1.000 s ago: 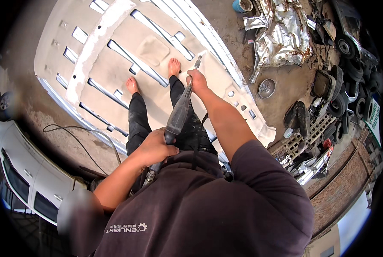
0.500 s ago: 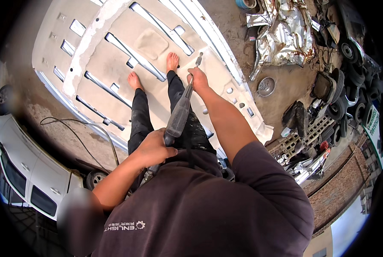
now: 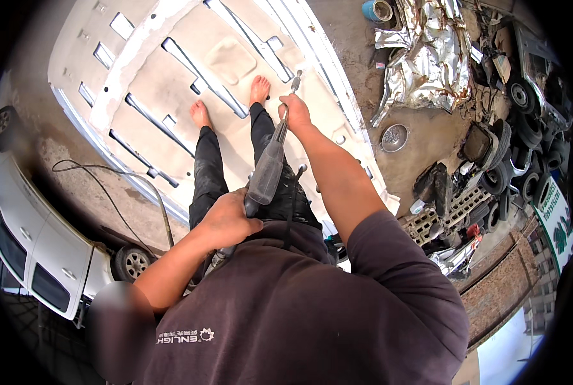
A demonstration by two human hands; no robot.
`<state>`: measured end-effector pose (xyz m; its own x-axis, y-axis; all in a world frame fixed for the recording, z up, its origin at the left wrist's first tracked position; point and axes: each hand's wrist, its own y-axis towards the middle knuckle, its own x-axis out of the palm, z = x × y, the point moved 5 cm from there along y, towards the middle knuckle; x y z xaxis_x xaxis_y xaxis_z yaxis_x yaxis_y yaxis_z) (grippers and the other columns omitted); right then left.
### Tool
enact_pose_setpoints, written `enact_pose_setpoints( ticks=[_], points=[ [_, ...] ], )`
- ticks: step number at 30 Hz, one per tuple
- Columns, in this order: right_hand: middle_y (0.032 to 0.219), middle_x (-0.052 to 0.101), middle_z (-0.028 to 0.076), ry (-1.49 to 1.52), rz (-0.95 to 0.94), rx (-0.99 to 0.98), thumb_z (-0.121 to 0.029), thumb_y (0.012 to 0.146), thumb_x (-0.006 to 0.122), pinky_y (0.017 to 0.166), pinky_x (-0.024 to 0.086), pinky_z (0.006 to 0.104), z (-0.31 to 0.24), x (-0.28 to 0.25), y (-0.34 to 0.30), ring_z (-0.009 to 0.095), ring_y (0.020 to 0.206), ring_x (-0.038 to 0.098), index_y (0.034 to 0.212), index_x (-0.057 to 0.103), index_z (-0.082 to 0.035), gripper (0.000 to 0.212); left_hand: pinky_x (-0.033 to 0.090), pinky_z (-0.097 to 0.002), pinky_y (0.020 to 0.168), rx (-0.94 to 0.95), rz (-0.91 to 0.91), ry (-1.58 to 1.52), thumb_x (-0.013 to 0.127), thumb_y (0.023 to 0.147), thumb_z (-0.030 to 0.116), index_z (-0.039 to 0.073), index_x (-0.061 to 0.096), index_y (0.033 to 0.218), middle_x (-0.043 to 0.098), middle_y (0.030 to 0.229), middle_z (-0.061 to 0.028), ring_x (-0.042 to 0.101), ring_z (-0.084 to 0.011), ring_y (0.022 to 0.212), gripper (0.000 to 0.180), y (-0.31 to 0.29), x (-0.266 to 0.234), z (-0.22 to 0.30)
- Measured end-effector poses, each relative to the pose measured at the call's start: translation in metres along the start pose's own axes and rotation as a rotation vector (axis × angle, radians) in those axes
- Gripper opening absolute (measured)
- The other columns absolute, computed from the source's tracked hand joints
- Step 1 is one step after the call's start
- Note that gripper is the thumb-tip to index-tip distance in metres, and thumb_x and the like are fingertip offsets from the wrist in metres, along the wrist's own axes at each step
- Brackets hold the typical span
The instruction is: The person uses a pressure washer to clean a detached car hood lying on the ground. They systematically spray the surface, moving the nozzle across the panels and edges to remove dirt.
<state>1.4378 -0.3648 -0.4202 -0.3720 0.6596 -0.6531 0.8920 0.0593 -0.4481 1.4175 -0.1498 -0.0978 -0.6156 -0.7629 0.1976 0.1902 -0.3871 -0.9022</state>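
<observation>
A long grey power tool with a tapered body and a thin metal neck slants up and away from my waist; I cannot tell its exact kind. Its rear end is wrapped by my left hand, close to my belly. My right hand is closed round the thin neck farther out. Beyond that fist the narrow tip shows above a large beige panel with long slots. Whether the tip touches the panel I cannot tell. My bare feet stand on this panel.
A dark hose loops over the ground at left, near a white vehicle. To the right lie crumpled silver sheet metal, a metal bowl, a blue bucket, a perforated metal strip and several tyres.
Both hands keep their hold on the power tool. My right hand and the tip sit slightly higher in the picture, and the whole view has shifted a little.
</observation>
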Motion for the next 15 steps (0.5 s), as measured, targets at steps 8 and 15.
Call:
enact_pose_setpoints(
  ticks=[8, 15],
  points=[
    [0.091, 0.065, 0.019, 0.209, 0.002, 0.051, -0.012, 0.082, 0.063, 0.081, 0.053, 0.0449, -0.031, 0.010, 0.055, 0.039, 0.090, 0.065, 0.094, 0.074, -0.008, 0.016, 0.050, -0.0415, 0.093, -0.095, 0.035, 0.093, 0.075, 0.076, 0.015, -0.013, 0.057, 0.124, 0.069, 0.104, -0.0301, 0.067, -0.0419, 0.105, 0.058, -0.006, -0.021, 0.022],
    [0.087, 0.062, 0.021, 0.049, 0.024, -0.038, -0.011, 0.079, 0.062, 0.079, 0.053, 0.0461, -0.021, 0.005, 0.030, 0.041, 0.086, 0.064, 0.092, 0.072, -0.007, 0.017, 0.050, -0.0419, 0.094, -0.079, -0.012, 0.086, 0.074, 0.076, 0.015, -0.013, 0.058, 0.124, 0.069, 0.108, -0.0303, 0.067, -0.0413, 0.107, 0.057, -0.004, -0.017, 0.018]
  ],
)
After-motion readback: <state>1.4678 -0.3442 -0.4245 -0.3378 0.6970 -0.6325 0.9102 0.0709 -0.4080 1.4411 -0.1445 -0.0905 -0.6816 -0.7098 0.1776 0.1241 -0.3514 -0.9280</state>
